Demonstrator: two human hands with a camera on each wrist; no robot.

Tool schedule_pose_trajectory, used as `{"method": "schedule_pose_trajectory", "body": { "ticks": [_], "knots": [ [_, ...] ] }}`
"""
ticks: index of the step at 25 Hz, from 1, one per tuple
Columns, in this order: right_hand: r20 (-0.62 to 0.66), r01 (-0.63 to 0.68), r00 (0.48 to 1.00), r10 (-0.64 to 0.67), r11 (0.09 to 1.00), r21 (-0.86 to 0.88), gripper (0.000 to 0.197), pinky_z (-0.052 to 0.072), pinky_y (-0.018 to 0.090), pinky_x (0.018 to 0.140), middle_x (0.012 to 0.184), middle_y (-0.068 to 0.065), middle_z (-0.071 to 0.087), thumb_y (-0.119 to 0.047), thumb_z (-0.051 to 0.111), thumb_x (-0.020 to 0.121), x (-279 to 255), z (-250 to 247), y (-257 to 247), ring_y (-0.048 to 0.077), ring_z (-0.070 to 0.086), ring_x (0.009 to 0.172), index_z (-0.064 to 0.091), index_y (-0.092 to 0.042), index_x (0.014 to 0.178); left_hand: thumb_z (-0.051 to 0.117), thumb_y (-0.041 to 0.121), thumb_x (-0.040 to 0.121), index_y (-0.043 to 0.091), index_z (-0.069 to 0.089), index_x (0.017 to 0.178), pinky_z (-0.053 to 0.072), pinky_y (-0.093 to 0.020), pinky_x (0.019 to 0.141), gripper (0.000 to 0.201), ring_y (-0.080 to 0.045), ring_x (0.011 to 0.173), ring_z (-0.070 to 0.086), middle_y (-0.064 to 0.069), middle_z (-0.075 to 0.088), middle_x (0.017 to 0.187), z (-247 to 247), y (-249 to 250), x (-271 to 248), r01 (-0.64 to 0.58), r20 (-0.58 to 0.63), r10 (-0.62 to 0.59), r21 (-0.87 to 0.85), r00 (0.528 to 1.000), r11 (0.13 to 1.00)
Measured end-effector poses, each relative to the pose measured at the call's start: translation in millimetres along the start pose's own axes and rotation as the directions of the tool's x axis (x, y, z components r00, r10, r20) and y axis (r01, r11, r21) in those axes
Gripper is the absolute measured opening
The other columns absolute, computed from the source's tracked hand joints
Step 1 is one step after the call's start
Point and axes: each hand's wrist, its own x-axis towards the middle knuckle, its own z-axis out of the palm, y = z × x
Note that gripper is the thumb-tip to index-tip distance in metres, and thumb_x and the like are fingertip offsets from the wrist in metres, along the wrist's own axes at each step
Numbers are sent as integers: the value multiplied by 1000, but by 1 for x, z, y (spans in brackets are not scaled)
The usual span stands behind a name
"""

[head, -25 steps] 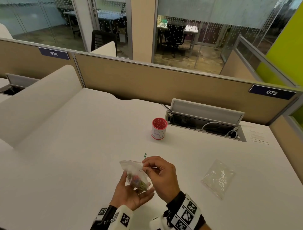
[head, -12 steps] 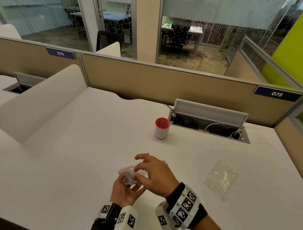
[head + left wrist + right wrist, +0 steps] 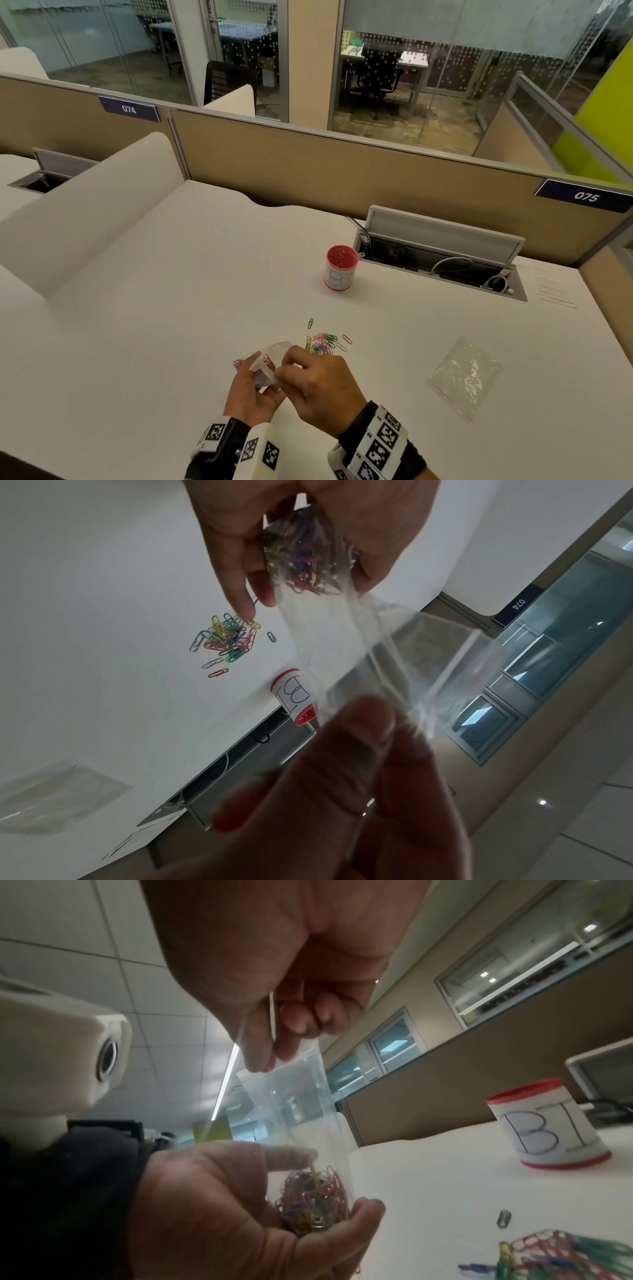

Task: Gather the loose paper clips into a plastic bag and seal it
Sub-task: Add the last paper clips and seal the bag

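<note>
Left hand (image 3: 251, 394) cups the clear bag (image 3: 298, 1104) from below, fingers curled round its clip-filled bottom. Right hand (image 3: 318, 390) pinches the bag's top edge between thumb and fingers; whether the seal is pressed closed is hard to tell. Loose paper clips (image 3: 325, 342) lie on the desk (image 3: 171, 325) just beyond the hands. Red cup (image 3: 340, 267) stands farther back.

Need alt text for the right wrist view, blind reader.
The left hand cups a clear plastic bag of coloured paper clips while the right hand pinches its top edge. Loose paper clips and a red-rimmed cup sit on the white desk.
</note>
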Motion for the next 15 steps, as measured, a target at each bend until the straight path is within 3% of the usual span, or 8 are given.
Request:
{"method": "schedule_pose_trajectory", "body": {
  "ticks": [2, 4, 6, 8, 10, 12, 15],
  "knots": [
    [59, -75, 996, 72, 996, 54, 7, 45, 24, 46, 103, -8, 62, -28, 59, 85, -3, -1, 5, 18, 59, 58, 61, -21, 86, 52, 15, 91, 8, 59, 87, 53, -27, 42, 10, -21, 51, 66, -11, 67, 63, 2, 0, 0, -1, -12, 1, 10, 1000, 1000],
    [140, -104, 985, 98, 994, 36, 16, 47, 27, 54, 115, -7, 63, -33, 53, 86, -5, -2, 8, 20, 62, 64, 60, -19, 84, 54, 17, 91, 7, 59, 86, 54, -31, 45, 13, -26, 62, 63, -12, 65, 68, 4, 1, -1, -1, -21, 2, 34, 1000, 999],
    [196, -146, 971, 135, 988, 44, 28, 47, 32, 60, 105, -1, 68, -37, 42, 89, -5, -4, 9, 25, 63, 71, 61, -17, 86, 54, 19, 91, 7, 58, 85, 57, -35, 49, 14, -27, 71, 59, -14, 64, 73, 1, 1, 1, 14, -31, -13, 51, 999, 999],
    [245, -203, 951, 189, 979, 34, 31, 47, 37, 63, 90, 7, 70, -34, 32, 91, -5, -4, 12, 29, 61, 74, 59, -21, 101, 54, 21, 90, 8, 58, 88, 57, -37, 55, 14, -28, 76, 59, -15, 63, 82, -2, 0, 4, 29, -35, -27, 72, 999, 997],
    [264, -225, 939, 219, 974, -6, 37, 49, 38, 65, 89, 10, 72, -24, 35, 89, -4, -3, 18, 33, 62, 78, 52, -30, 121, 54, 21, 90, 9, 58, 89, 56, -40, 61, 13, -29, 78, 59, -16, 61, 87, -3, -2, 3, 35, -34, -33, 82, 999, 996],
    [259, -222, 939, 226, 974, -46, 43, 47, 36, 64, 86, 11, 72, -19, 41, 89, 0, 0, 22, 35, 64, 77, 47, -35, 128, 54, 20, 91, 9, 56, 89, 54, -45, 71, 12, -32, 81, 57, -18, 58, 91, -4, -4, 2, 39, -43, -36, 79, 998, 996],
    [211, -243, 944, 255, 966, -84, 43, 42, 32, 63, 84, 6, 72, -32, 55, 90, 6, 0, 19, 31, 65, 78, 44, -36, 131, 56, 21, 91, 8, 55, 94, 53, -52, 70, 14, -36, 85, 57, -19, 55, 100, -7, -6, 3, 78, -58, -75, 60, 996, 995]
  ]
}}
